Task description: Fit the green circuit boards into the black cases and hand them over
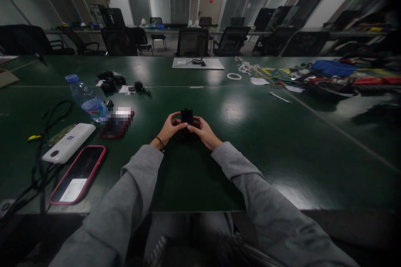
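Both of my hands meet over the green table around a small black boxy device with a flat dark face turned toward me. My left hand grips its left side, the thumb reaching across the lower front edge. From the other side my right hand holds it, its thumb beside the left one. The fingers behind the device are partly hidden. I cannot make out its exact kind. A dark reflection or shadow lies just below it on the tabletop.
To the left are a plastic bottle, a white power bank, a pink-edged phone and black cables. Black parts lie farther back. A wrench, a white ring and tangled wires are at right.
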Motion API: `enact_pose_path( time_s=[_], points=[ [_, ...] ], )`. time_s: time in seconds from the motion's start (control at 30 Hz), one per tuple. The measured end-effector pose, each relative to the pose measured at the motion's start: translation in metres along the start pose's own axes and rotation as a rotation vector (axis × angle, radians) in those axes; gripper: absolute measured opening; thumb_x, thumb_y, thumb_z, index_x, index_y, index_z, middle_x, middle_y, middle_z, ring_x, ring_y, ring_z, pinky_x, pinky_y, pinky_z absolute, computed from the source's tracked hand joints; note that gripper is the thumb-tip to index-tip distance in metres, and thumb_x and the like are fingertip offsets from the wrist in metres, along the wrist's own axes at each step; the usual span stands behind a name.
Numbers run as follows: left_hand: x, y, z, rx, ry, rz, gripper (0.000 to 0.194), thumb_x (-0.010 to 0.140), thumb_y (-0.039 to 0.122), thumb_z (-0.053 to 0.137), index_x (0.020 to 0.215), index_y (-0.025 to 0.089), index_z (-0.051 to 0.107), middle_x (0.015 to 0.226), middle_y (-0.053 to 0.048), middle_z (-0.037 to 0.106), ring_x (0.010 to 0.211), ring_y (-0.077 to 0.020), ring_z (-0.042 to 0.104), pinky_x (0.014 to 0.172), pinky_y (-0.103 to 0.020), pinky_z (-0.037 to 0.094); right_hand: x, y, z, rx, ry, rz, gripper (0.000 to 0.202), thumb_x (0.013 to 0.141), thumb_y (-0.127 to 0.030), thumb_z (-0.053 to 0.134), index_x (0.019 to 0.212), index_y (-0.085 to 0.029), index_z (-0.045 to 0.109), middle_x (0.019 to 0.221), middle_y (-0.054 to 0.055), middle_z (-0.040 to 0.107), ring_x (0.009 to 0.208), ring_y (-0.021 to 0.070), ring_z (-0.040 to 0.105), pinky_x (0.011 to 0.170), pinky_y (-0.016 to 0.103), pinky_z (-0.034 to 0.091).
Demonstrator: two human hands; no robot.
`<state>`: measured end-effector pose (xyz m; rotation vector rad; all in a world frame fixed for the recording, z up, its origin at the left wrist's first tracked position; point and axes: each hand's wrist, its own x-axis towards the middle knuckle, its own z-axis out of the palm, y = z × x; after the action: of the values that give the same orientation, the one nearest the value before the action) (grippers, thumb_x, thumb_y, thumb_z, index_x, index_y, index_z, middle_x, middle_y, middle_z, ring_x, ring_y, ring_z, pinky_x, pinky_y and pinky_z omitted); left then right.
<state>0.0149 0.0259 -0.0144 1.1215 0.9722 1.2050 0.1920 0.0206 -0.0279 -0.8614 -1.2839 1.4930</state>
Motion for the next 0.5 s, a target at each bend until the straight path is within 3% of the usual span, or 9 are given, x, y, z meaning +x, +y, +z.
enact_pose_path(
  time_s=[0.3,0.5],
  points=[
    [0.0006,-0.0022,0.0002,0.033,0.014,0.023,0.073,0.061,0.028,0.085,0.123,0.015,0.049,0.084,0.0,0.062,0.083,-0.0158,0.061,0.087,-0.035,0.046,0.0002,0.0014,-0.0004,-0.003,-0.007,-0.022,0.061,0.07,-0.037,0.083,0.119,-0.021,0.05,0.113,0.006,0.063,0.105,0.0202,0.061,0.103,0.043,0.045],
    [-0.0001,0.0,-0.0026,-0.023,-0.015,-0.032,0.072,0.062,0.027,0.085,0.124,0.016,0.051,0.088,-0.001,0.063,0.091,-0.0177,0.063,0.094,-0.039,0.045,0.0002,0.0015,0.0,-0.009,0.006,0.002,0.064,0.07,-0.041,0.082,0.122,-0.022,0.051,0.114,0.007,0.063,0.109,0.0209,0.06,0.103,0.041,0.046]
  ],
)
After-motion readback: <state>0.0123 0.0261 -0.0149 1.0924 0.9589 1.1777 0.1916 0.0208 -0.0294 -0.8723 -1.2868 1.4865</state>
